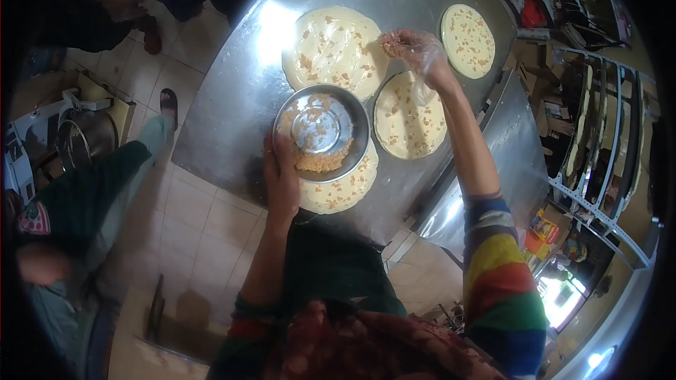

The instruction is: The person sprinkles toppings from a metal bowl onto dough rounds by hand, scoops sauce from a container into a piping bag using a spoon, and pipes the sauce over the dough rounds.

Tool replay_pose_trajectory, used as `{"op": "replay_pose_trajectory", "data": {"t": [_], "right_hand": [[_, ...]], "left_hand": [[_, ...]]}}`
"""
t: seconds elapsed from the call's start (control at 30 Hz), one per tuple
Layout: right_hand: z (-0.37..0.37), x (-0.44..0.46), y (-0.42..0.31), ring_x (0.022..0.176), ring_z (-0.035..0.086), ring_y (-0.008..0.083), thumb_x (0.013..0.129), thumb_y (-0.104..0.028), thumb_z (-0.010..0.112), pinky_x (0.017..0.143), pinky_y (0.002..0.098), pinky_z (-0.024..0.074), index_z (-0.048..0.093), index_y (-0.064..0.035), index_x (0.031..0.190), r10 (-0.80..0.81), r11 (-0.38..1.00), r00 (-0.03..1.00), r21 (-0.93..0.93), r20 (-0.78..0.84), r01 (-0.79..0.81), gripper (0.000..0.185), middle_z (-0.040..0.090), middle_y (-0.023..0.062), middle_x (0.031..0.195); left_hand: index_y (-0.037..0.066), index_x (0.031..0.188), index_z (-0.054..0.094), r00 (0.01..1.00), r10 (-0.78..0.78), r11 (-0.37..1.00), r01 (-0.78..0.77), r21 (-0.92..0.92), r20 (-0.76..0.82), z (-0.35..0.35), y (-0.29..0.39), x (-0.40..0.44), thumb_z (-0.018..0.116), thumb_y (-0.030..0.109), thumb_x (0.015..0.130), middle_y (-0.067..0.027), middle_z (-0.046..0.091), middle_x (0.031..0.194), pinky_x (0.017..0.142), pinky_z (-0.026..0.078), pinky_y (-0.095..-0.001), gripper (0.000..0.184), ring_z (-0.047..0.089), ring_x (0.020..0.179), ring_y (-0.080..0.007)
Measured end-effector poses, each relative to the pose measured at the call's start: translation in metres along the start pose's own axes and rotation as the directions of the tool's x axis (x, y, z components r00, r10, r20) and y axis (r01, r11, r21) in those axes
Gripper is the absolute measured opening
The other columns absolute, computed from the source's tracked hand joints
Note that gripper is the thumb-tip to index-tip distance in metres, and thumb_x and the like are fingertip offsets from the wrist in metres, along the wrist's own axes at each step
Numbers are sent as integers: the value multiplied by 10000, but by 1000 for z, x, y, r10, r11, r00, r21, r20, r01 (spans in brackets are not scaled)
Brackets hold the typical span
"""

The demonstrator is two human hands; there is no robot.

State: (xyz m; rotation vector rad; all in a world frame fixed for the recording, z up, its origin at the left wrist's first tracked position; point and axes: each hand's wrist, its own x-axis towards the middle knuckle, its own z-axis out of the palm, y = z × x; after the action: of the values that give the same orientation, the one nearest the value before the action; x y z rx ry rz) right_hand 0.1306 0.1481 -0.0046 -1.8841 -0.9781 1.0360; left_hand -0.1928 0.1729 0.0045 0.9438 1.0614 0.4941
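Note:
My left hand (283, 181) grips the near left rim of a round metal bowl (359, 127). Brown crumbs (324, 160) are heaped on the bowl's near side, with more scattered on its bottom. My right hand (415, 53), in a clear plastic glove, is closed around a pinch of brown crumbs. It is above the gap between a large pale dough round (327, 46) and a smaller round (412, 130). Another round (338, 193) lies partly hidden under the bowl, and one more (468, 41) is at the far right. Crumbs dot all these rounds.
The rounds lie on a shiny metal table (232, 112). A metal rack (598, 148) with flat trays stands to the right. At left, a person's leg (105, 183) extends over the tiled floor (190, 222), near a machine with a metal bowl (88, 141). Another person stands at upper left.

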Motion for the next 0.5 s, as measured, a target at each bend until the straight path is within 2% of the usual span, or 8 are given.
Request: {"op": "replay_pose_trajectory", "data": {"t": [0.07,0.17,0.2,0.27,0.37,0.47,0.5], "right_hand": [[5,13,6,818,647,188,877,-147,651,734,296,519,674,3,996,-41,973,999,-229,-22,34,193,703,88,905],[13,36,27,775,640,204,885,-105,613,689,309,519,661,20,948,-138,929,987,-355,-79,101,147,694,119,866],[13,38,22,769,621,173,891,-124,613,685,298,507,663,11,982,-138,920,988,-379,-69,102,170,691,100,863],[13,45,8,757,585,111,903,-162,613,676,277,483,667,-6,1051,-139,898,989,-426,-46,107,221,684,63,856],[13,74,16,764,626,174,872,-111,605,695,319,503,663,-4,1049,-79,950,996,-299,44,89,215,692,109,894],[31,101,17,804,655,286,861,-76,561,725,371,513,657,-6,1059,-143,696,989,-706,36,127,230,681,176,955],[36,100,13,821,650,313,860,-72,556,736,387,513,658,-10,1060,-195,686,980,-708,45,169,233,676,186,968]], "left_hand": [[-27,1380,352,998,-38,997,35,-66,-43,-10,-9,-6,350,372,1027,-173,447,1340,1053,314,-334,533,424,1244,-224],[-12,1383,344,983,-166,971,150,-184,-74,-23,-11,-16,368,463,1000,-152,433,1352,1055,340,-354,611,421,1261,-218],[-6,1380,344,973,-218,954,196,-227,-73,-26,-11,-19,377,504,987,-140,431,1351,1051,357,-362,644,424,1262,-212],[2,1384,339,970,-222,958,198,-206,-101,-33,-13,-23,372,509,987,-135,424,1358,1050,362,-367,645,420,1269,-213],[6,1390,332,979,-181,972,164,-169,-94,-44,-16,-25,363,514,987,-129,413,1371,1057,358,-365,649,413,1278,-213],[-8,1415,292,984,-148,983,136,-126,-94,-47,-15,-28,346,458,1007,-156,379,1402,1084,297,-356,621,368,1307,-223],[-15,1426,274,985,-140,985,129,-110,-100,-48,-15,-29,339,429,1018,-171,364,1415,1096,268,-353,607,347,1320,-228]]}}
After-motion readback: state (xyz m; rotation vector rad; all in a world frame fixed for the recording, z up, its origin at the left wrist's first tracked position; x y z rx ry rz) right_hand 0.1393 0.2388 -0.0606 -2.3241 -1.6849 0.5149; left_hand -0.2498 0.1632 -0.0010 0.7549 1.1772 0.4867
